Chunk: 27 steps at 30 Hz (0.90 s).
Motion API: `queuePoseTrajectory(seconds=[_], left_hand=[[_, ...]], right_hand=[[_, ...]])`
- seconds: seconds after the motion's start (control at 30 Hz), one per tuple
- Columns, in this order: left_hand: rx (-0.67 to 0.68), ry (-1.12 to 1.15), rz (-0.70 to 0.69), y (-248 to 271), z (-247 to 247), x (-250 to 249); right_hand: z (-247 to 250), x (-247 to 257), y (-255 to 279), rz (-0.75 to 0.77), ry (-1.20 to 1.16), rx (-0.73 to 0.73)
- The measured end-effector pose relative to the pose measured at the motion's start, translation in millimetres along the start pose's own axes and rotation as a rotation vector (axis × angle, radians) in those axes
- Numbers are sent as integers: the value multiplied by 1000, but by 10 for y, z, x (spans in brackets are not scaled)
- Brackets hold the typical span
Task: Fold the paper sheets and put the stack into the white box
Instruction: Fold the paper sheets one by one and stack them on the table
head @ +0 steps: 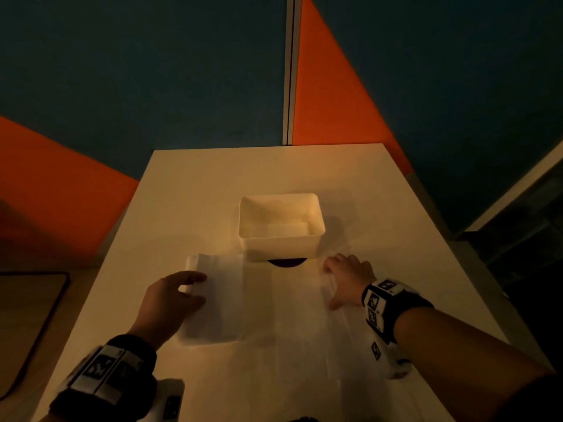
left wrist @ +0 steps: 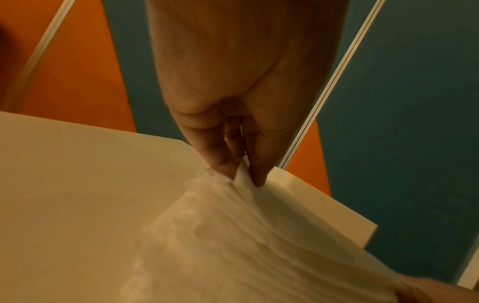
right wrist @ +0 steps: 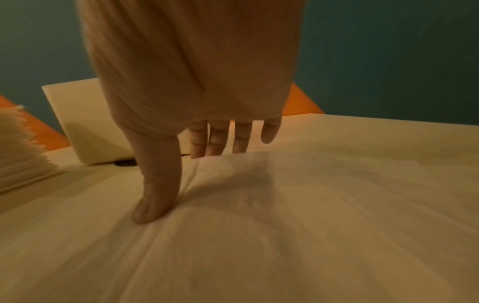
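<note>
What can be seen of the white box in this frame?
The white box is a rectangular, open-topped tub with rounded corners, plastic by its look, standing upright mid-table beyond the paper sheets. Something pale lies flat inside. A dark round thing shows at its near base. Neither hand touches it.

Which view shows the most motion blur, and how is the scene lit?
Left wrist view: worst, the paper smears into streaks below the left hand. Right wrist view: paper streaked too, right hand casts a soft shadow. Head view: dim, warm light, box fairly sharp, straight edges bowed.
</note>
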<state>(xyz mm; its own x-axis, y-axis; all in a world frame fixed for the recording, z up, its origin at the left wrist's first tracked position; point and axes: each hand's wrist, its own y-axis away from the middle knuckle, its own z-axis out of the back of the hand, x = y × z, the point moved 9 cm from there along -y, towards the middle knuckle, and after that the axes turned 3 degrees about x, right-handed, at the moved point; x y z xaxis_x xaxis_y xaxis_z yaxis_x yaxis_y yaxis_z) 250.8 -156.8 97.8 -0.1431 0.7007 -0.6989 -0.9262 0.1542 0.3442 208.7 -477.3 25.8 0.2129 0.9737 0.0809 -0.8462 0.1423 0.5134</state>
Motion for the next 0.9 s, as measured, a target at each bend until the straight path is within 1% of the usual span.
queuePoseTrajectory(seconds=[0.3,0.6,0.7,0.8,0.83,0.9], left_hand=[[-5,22,-22,-17,52,85],[-24,-2,-56,-60,43,132],[-52,-116,-108,-69,56,124],[-95,-335,-122,-93,73,127],[-108,-381,-119,-97,82,112],[-131,-395,-153,-105,88,16]], right_hand=[[22,-1,14,10,-42,-65],[35,11,93,-7,27,-80],[82,37,146,34,45,-86],[234,12,251,77,-91,-95],[298,-12,290,87,-167,-99],[486,-56,381,100,-300,-134]])
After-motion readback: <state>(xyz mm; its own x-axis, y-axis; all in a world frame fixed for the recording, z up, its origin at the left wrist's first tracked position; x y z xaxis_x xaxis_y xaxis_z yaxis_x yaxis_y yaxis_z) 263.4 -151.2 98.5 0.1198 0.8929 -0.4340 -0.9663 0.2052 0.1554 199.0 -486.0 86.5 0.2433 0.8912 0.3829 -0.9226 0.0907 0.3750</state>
